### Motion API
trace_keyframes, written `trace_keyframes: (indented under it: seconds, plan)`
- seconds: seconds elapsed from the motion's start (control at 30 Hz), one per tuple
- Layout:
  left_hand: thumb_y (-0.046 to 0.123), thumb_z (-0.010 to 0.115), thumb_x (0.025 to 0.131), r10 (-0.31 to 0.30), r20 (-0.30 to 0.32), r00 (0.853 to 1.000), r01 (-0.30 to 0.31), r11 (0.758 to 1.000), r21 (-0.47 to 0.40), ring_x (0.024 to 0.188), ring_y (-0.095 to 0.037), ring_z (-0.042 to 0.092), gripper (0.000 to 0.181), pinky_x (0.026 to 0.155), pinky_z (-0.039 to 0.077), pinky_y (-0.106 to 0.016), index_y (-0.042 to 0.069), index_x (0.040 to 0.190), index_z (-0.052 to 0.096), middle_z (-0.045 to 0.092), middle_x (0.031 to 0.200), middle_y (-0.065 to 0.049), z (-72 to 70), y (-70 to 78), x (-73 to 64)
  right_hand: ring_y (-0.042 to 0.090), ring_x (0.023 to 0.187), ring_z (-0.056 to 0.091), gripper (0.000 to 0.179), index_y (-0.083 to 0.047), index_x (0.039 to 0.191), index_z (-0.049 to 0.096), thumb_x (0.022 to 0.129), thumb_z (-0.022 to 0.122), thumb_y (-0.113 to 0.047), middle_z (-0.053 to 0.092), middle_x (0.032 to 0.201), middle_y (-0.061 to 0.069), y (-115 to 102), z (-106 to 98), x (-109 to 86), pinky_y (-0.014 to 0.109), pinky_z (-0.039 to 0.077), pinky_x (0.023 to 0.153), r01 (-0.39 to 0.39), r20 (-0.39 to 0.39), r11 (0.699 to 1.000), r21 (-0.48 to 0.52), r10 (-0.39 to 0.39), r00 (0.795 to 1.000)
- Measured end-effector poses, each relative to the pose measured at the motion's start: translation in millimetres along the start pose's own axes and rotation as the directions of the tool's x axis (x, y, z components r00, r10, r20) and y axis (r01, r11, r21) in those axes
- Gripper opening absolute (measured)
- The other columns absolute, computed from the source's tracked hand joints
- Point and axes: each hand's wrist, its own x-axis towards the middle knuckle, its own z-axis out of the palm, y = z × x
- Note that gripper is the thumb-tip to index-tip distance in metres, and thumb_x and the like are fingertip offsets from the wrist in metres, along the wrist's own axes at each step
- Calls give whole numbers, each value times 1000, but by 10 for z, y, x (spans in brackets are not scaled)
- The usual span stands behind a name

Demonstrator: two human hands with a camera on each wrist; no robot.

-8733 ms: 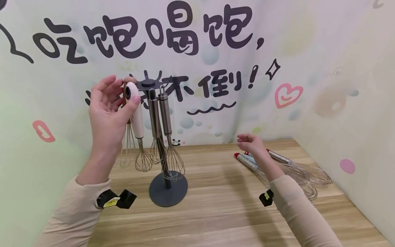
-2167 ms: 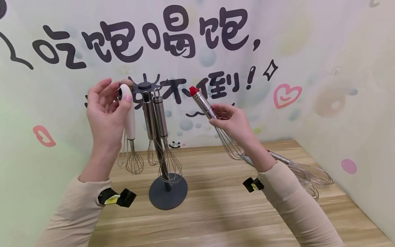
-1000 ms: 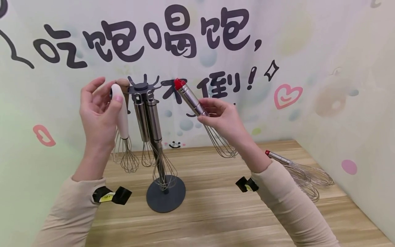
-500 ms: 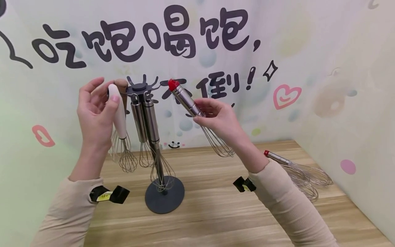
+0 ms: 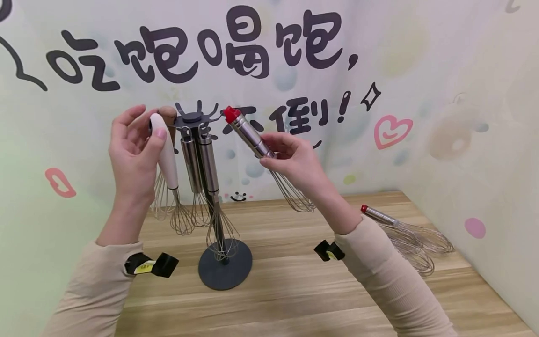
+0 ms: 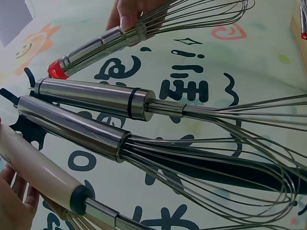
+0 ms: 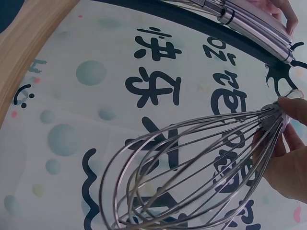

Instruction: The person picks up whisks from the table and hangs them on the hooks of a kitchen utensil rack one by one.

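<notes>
My right hand (image 5: 296,161) grips a steel whisk (image 5: 250,135) just below its red tip and handle. It is tilted, its red end close to a hook on the right of the dark whisk stand (image 5: 225,267). In the right wrist view its wire loops (image 7: 187,163) spread out below the fingers. Thumb on the white handle, my left hand (image 5: 136,154) pinches the top of a white-handled whisk (image 5: 166,159) at the stand's left. Behind it hangs a wooden-handled whisk (image 5: 169,112), partly hidden. Two steel-handled whisks (image 6: 86,96) hang at the stand's front.
On the wooden table (image 5: 294,290), more whisks lie at the right, one with a red-tipped handle (image 5: 381,215), partly behind my right sleeve (image 5: 391,271). A printed wall sheet (image 5: 261,93) stands behind the stand. Several hooks at the stand's back carry nothing.
My right hand has taken a red-tipped whisk from the table and carried it up and left to the stand. The stand's top has turned and shifted slightly left; my left hand stays on the white-handled whisk.
</notes>
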Motion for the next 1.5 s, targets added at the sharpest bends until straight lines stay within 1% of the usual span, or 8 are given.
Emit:
trace_keyframes:
  seconds: [0.37, 0.57, 0.7, 0.9, 1.07, 1.2, 1.33, 1.5]
  plan:
    - [-1, 59, 82, -5, -1, 1000, 5, 1000, -11, 103, -15, 56, 39, 85, 46, -18, 10, 118, 54, 64, 112, -2, 2, -5, -8, 20, 99, 63, 45, -6, 125, 60, 82, 69, 3, 63, 119, 14, -8, 37, 23, 20, 54, 79, 2, -6, 1000, 17, -2, 1000]
    - [-2, 59, 83, -16, 4, 1000, 16, 1000, 9, 104, -15, 55, 39, 86, 46, -18, 12, 118, 54, 63, 114, -2, 7, 18, -7, 21, 99, 63, 45, -5, 125, 60, 81, 69, 3, 63, 119, 15, 0, 44, 42, 21, 55, 80, 6, -8, 1000, 9, -6, 1000]
    - [-3, 58, 83, -16, 3, 1000, 16, 1000, 11, 103, -15, 55, 39, 86, 45, -18, 11, 119, 53, 62, 114, -2, 4, 29, -12, 22, 99, 64, 45, -6, 124, 61, 81, 69, 3, 64, 118, 15, -7, 60, 45, 22, 55, 81, 10, 4, 1000, 6, -10, 1000]
    - [-3, 58, 82, -14, 7, 1000, 14, 1000, -6, 103, -15, 55, 39, 87, 45, -18, 12, 118, 54, 62, 113, -2, -1, 34, -13, 19, 94, 63, 44, -8, 123, 62, 81, 70, 2, 64, 115, 13, -12, 90, 34, 21, 54, 79, 0, 10, 1000, 2, 0, 1000]
    - [-2, 60, 82, -24, 13, 1000, 24, 1000, -5, 107, -16, 55, 40, 90, 45, -18, 10, 120, 52, 60, 115, -3, -2, 53, -6, 17, 92, 61, 43, -8, 122, 62, 81, 70, 3, 64, 115, 12, 7, 109, 31, 20, 53, 78, 1, 22, 1000, 22, -2, 1000]
    - [-2, 61, 82, -35, 8, 999, 35, 999, 5, 110, -17, 54, 42, 91, 45, -17, 8, 122, 51, 59, 116, -4, -2, 73, -5, 18, 94, 61, 44, -8, 122, 61, 81, 70, 3, 64, 116, 12, 26, 131, 30, 22, 53, 81, -5, 34, 1000, 16, 5, 999]
    - [-2, 62, 82, -33, 12, 999, 33, 999, 7, 109, -18, 54, 43, 91, 45, -17, 8, 123, 51, 58, 117, -5, -4, 85, -10, 19, 96, 61, 45, -9, 123, 61, 80, 71, 2, 63, 115, 11, 37, 147, 31, 24, 54, 82, -8, 39, 1000, 12, 8, 999]
    - [-3, 62, 82, -26, 13, 1000, 25, 1000, 2, 108, -18, 54, 42, 90, 45, -18, 10, 121, 52, 59, 115, -4, -9, 86, -13, 21, 100, 62, 46, -7, 123, 60, 80, 70, 4, 63, 116, 12, 51, 170, 38, 26, 56, 83, -10, 57, 999, 45, 7, 998]
